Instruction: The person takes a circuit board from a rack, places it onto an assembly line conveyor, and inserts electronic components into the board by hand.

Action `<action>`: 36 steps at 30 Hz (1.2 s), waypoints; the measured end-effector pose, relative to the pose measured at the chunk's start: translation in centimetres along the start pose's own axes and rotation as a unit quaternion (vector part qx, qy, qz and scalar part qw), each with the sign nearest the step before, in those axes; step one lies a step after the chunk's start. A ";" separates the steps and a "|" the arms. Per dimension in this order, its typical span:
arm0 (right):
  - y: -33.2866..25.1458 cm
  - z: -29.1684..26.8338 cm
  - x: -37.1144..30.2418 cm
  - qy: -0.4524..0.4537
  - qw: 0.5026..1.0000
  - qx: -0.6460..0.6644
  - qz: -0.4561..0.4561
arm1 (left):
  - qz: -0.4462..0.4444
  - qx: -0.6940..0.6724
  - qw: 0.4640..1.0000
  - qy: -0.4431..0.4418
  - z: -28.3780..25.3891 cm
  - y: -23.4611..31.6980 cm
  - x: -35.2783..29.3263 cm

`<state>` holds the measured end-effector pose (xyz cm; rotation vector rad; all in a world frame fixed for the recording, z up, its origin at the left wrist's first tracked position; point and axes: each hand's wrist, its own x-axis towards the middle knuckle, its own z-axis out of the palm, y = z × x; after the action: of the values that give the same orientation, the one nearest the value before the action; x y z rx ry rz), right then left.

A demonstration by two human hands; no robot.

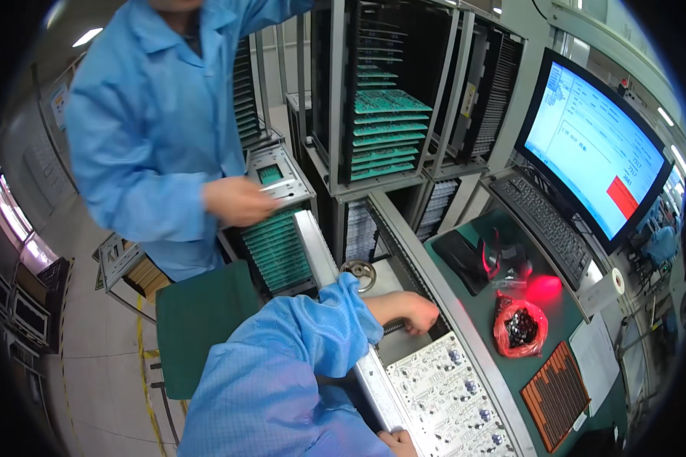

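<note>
My left hand (415, 313) reaches across the conveyor with its fingers curled down beside the inner face of the right rail (465, 335). What those fingers hold, if anything, is hidden. Just below it, a pale circuit board (443, 385) with several dark round components lies between the rails. A dark ribbed rod (394, 327) shows beside my wrist. At the lower edge, my right hand (399, 442) is only partly in view, its fingers bent against the left rail (381, 388). A metal handwheel (358, 276) sits beyond my left forearm.
A co-worker's blurred hand (240, 201) hovers over a rack of green boards (278, 247). Another board rack (389, 129) stands behind. On the right bench are a red bag of dark parts (520, 329), a slatted tray (554, 396), a keyboard (541, 221) and a monitor (594, 145). A green stool (206, 324) stands left.
</note>
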<state>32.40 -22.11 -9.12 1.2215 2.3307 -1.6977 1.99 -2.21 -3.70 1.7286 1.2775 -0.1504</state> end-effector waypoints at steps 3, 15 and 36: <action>-2.2 -0.4 -1.9 0.003 0.996 0.063 0.061 | 0.024 0.005 0.997 0.077 -1.7 0.1 -1.3; 0.5 1.5 -2.6 -0.058 0.997 0.018 0.037 | 0.684 -0.249 0.545 0.416 -1.4 17.6 -23.9; -0.5 -0.8 -2.3 -0.008 0.975 0.213 -0.069 | 0.479 -0.089 0.716 0.500 -1.7 12.5 -20.2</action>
<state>34.03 -22.91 -7.36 1.1006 2.1520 -2.3339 2.26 -14.77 16.51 2.1152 0.7895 1.6545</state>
